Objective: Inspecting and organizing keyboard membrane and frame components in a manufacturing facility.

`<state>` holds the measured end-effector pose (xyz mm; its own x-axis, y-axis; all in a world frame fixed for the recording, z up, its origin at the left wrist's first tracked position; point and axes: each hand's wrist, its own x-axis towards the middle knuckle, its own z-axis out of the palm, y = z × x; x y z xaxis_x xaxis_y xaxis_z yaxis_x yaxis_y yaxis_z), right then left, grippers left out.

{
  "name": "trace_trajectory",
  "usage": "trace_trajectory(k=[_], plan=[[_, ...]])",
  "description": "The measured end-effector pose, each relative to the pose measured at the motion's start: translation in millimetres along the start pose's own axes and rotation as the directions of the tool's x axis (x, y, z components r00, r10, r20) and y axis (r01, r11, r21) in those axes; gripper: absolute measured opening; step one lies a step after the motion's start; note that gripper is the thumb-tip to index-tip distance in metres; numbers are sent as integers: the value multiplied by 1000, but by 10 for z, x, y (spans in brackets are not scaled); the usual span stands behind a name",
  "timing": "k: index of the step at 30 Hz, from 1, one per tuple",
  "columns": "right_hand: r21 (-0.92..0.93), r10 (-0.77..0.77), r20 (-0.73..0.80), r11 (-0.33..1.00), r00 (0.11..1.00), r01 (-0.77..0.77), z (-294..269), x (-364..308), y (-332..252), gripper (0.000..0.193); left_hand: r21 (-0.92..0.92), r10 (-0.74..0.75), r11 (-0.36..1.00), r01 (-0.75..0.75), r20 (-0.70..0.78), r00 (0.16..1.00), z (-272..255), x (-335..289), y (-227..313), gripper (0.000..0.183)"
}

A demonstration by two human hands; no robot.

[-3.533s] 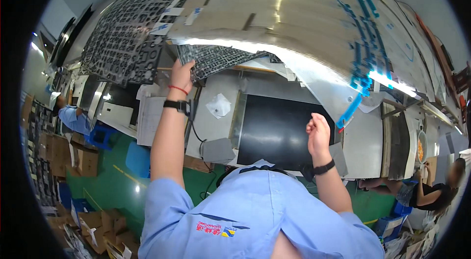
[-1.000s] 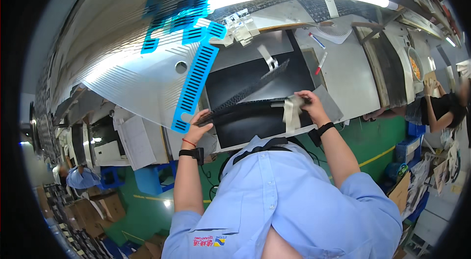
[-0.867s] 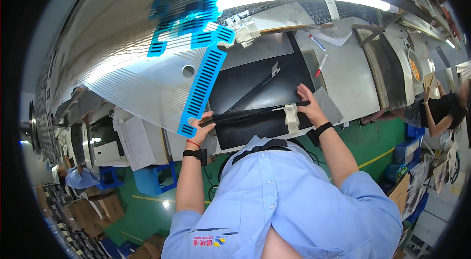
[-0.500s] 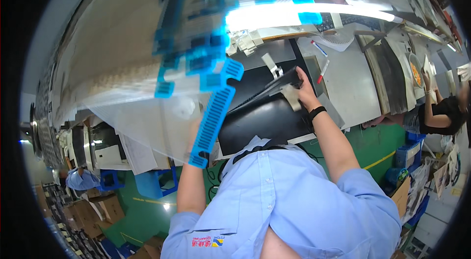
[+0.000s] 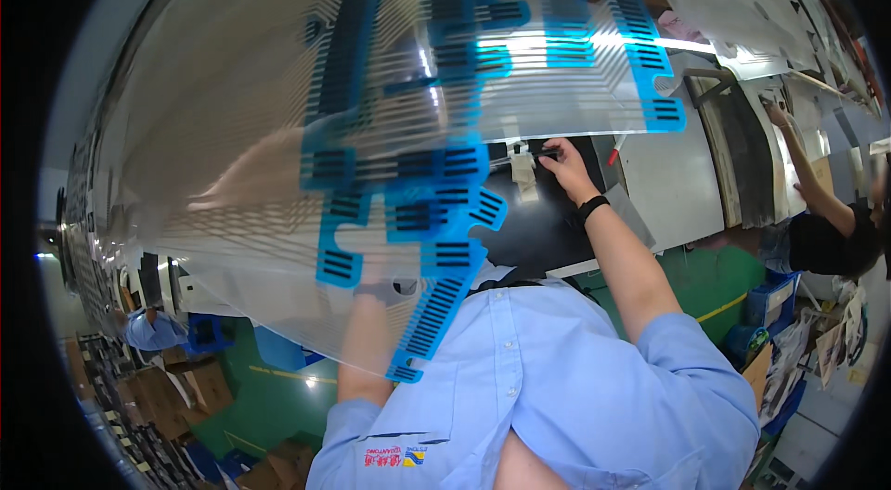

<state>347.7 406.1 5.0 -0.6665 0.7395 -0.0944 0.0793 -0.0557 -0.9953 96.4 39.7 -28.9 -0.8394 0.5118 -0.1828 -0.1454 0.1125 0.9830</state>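
A large clear plastic film (image 5: 438, 297) printed with blue comb-shaped patterns and thin traces spans the left and middle of the view, raised in front of me. My left hand (image 5: 371, 303) is behind its lower part, showing only hazily, so its fingers cannot be made out. Beyond the film's edge, my right hand (image 5: 570, 173) is closed, thumb and fingertips pinching a dark flap (image 5: 549, 154). Beneath lies a black board (image 5: 564, 223) on the bench. Beside the fingertips, a strip of pale tape (image 5: 524, 184) hangs over the black surface. The film hides the flap's far part.
A red-capped marker (image 5: 613, 156) lies on the grey bench (image 5: 668, 184) to the right. Farther right, a co-worker in black (image 5: 831, 235) reaches over another bench. Blue crates (image 5: 770, 297) and cardboard boxes (image 5: 176, 404) stand on the green floor (image 5: 278, 416).
The clear film has spread rightward and nearer, covering more of the board. My right hand has shifted slightly left and down with the flap. The co-worker's arm has moved.
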Motion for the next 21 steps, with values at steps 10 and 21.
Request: trace_trajectory(k=[10, 21], plan=[[-88, 100, -195, 989, 976, -119, -124, -193, 130, 25, 428, -15, 902, -63, 176, 984, 418, -146, 547, 21], [-613, -577, -41, 659, 816, 435, 54, -816, -521, 21, 411, 76, 906, -99, 71, 995, 163, -90, 29, 12]])
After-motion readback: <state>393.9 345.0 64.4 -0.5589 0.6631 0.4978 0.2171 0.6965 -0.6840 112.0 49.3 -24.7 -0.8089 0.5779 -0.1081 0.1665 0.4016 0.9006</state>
